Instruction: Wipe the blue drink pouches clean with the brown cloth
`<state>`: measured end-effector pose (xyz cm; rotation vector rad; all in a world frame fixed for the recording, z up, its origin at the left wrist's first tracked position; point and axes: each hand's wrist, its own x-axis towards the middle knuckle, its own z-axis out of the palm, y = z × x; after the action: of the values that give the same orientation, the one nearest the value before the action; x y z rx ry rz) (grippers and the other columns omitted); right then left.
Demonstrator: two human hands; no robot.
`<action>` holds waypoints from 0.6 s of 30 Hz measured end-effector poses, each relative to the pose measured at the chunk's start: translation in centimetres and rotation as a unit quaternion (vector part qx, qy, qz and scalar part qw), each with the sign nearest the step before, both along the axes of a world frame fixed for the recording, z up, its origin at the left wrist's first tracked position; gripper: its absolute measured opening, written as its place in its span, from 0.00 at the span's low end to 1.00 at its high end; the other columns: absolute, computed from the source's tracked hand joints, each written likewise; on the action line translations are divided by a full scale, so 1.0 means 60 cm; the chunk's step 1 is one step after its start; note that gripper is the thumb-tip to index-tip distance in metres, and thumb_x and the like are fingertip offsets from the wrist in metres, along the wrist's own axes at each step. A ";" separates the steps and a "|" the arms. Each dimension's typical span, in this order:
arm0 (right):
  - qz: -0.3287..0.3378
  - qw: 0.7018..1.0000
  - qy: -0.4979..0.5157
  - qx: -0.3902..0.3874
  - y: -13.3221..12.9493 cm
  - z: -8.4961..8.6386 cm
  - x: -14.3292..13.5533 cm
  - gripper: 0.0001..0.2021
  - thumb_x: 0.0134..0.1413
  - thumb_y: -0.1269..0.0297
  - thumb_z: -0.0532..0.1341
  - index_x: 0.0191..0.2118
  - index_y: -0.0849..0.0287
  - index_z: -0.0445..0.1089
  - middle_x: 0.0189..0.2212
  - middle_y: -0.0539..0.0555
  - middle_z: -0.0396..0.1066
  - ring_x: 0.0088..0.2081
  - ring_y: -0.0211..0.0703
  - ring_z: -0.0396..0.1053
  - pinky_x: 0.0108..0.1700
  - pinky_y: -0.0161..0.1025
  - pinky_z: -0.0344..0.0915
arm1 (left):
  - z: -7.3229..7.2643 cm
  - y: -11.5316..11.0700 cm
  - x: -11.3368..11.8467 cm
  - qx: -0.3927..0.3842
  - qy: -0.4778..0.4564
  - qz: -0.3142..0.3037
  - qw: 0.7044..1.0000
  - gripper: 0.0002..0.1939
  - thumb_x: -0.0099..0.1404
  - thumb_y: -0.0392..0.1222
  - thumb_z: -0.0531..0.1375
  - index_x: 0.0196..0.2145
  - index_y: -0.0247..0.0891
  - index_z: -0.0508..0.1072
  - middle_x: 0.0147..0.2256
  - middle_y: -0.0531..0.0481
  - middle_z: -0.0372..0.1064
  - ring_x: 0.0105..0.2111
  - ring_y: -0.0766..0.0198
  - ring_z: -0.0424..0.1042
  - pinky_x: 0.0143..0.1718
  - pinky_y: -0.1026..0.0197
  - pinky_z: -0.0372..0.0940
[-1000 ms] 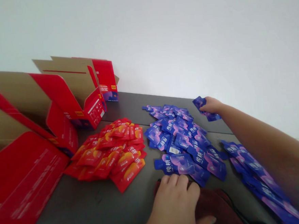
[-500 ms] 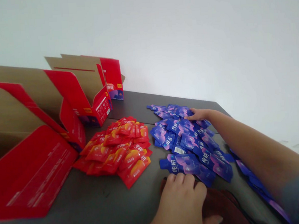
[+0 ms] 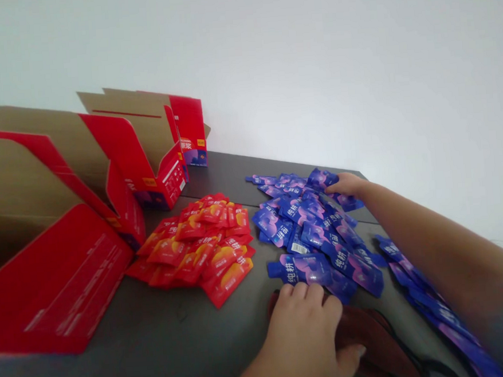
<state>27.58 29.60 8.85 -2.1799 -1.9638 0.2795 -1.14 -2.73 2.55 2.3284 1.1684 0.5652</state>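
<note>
Over pouch pile [image 3: 309,219] — right hand [image 3: 346,184] holds pouch [image 3: 320,178] — left hand [image 3: 306,328] on brown item [image 3: 365,338], grip unclear.

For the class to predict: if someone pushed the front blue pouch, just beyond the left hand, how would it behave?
The front blue pouch would probably slide rather than roll, since it lies broad and flat. Its glossy face suggests a slippery surface. Pushed toward the pile, it may nudge neighbouring pouches, which lie loosely overlapped.

Left hand [image 3: 302,328] low, palm down; right hand [image 3: 346,185] outstretched, pinching.
</note>
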 end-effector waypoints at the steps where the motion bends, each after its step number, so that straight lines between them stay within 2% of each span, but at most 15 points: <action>1: -0.005 1.000 -0.013 0.000 -0.007 0.007 -0.002 0.15 0.71 0.55 0.67 0.52 0.61 0.75 0.46 0.55 0.78 0.42 0.44 0.78 0.45 0.46 0.78 | 0.001 -0.001 0.000 0.005 0.003 0.000 1.000 0.24 0.66 0.63 0.69 0.49 0.44 0.76 0.49 0.43 0.75 0.51 0.40 0.72 0.56 0.35 0.67; 3: -0.002 0.999 -0.043 0.019 -0.023 0.022 -0.010 0.15 0.69 0.55 0.68 0.48 0.62 0.76 0.42 0.55 0.78 0.39 0.45 0.77 0.43 0.45 0.76 | 0.003 -0.004 0.000 0.015 0.008 0.004 1.000 0.23 0.66 0.63 0.69 0.48 0.44 0.76 0.48 0.43 0.75 0.49 0.40 0.73 0.55 0.34 0.68; 5: 0.020 0.996 -0.068 0.062 -0.045 0.035 -0.026 0.16 0.65 0.54 0.69 0.47 0.63 0.76 0.39 0.58 0.79 0.39 0.50 0.77 0.42 0.45 0.73 | 0.003 -0.007 -0.001 0.028 -0.001 0.009 1.000 0.23 0.66 0.63 0.69 0.48 0.44 0.76 0.48 0.43 0.75 0.49 0.41 0.73 0.54 0.35 0.70; 8: 0.103 0.985 -0.092 0.107 -0.094 0.048 -0.063 0.18 0.60 0.54 0.69 0.49 0.61 0.75 0.42 0.62 0.80 0.43 0.57 0.76 0.43 0.46 0.69 | -0.004 -0.007 -0.002 0.080 -0.063 0.035 0.994 0.29 0.68 0.62 0.68 0.58 0.43 0.72 0.57 0.40 0.73 0.56 0.40 0.72 0.59 0.35 0.69; 11: 0.231 0.963 -0.102 0.095 -0.162 0.050 -0.105 0.19 0.55 0.56 0.69 0.50 0.58 0.75 0.46 0.61 0.80 0.47 0.59 0.76 0.48 0.47 0.68 | -0.012 0.002 -0.004 0.186 -0.132 0.148 0.962 0.35 0.73 0.54 0.65 0.70 0.35 0.61 0.67 0.32 0.64 0.67 0.39 0.65 0.68 0.37 0.62; 14: 0.351 0.929 -0.103 0.050 -0.234 0.043 -0.142 0.20 0.51 0.62 0.71 0.51 0.55 0.75 0.47 0.58 0.79 0.49 0.57 0.76 0.52 0.45 0.67 | -0.010 0.018 -0.010 0.261 -0.148 0.285 0.910 0.39 0.74 0.45 0.64 0.74 0.30 0.53 0.71 0.27 0.58 0.73 0.39 0.56 0.73 0.36 0.54; 16: 0.418 0.903 -0.103 0.018 -0.277 0.037 -0.162 0.18 0.49 0.66 0.70 0.48 0.54 0.75 0.45 0.56 0.79 0.48 0.54 0.76 0.52 0.44 0.68 | -0.003 0.027 -0.016 0.250 -0.123 0.324 0.904 0.42 0.73 0.45 0.65 0.75 0.31 0.50 0.73 0.28 0.55 0.75 0.38 0.51 0.74 0.34 0.49; 18: 0.469 0.877 -0.103 0.003 -0.310 0.032 -0.179 0.16 0.50 0.68 0.70 0.46 0.55 0.75 0.44 0.57 0.78 0.46 0.54 0.76 0.51 0.45 0.68 | 0.006 0.035 -0.024 0.184 -0.073 0.313 0.929 0.39 0.73 0.46 0.66 0.74 0.34 0.55 0.72 0.30 0.60 0.73 0.37 0.57 0.73 0.33 0.50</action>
<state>16.84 10.98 10.79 -1.0988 -2.9928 0.1622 -2.58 -0.65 2.91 2.1061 1.8702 1.2515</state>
